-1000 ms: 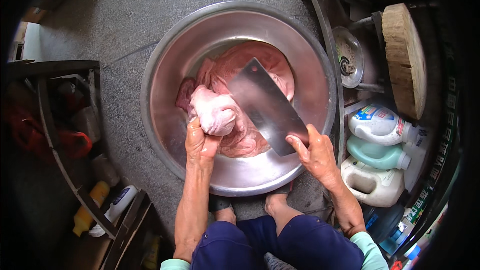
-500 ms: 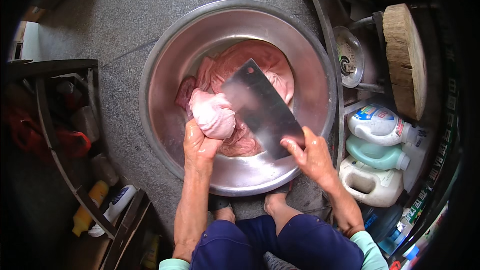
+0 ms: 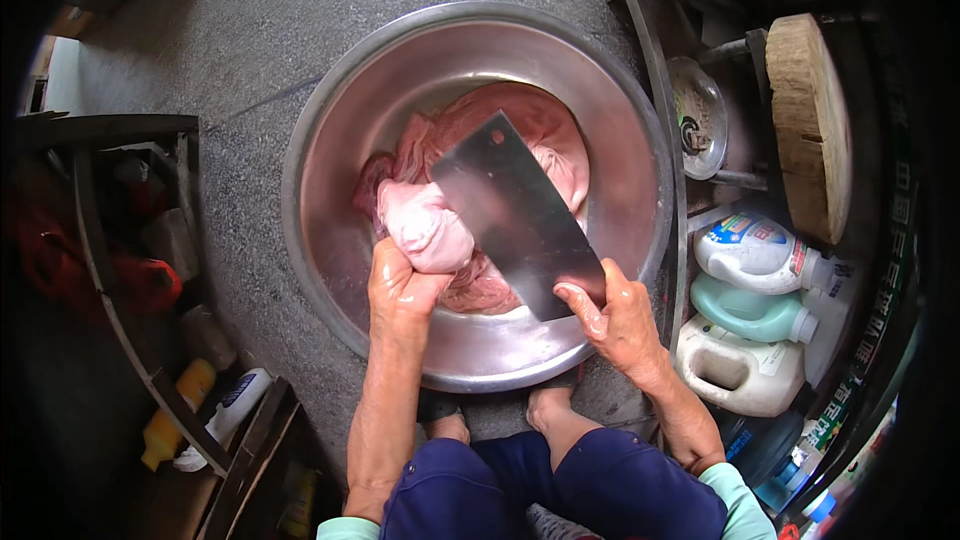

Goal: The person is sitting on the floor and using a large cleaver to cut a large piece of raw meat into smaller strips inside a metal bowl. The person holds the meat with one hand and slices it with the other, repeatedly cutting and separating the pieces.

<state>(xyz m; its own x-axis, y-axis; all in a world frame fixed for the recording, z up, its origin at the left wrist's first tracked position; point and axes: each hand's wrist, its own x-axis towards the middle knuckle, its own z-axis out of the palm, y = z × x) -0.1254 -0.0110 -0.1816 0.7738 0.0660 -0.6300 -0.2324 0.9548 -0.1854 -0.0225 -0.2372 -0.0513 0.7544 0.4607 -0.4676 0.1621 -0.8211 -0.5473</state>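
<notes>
A wide metal basin stands on the floor in front of my feet, with pink raw meat or offal lying in it. My left hand is closed around part of a pale pink, rounded piece of meat, raised above the rest. In my right hand is a broad, dark cleaver with a hole near its far corner. My thumb lies at the near end of its blade; the handle is hidden. The blade slants up and left over the basin, its left edge close beside the rounded piece.
To the right, a rack holds a thick wooden round, a clear dish, a white bottle, a green bottle and a white jug. A dark shelf with a yellow bottle stands left.
The cleaver has shifted slightly left and up, along with my right hand. My left hand still grips the rounded piece, which has turned a little.
</notes>
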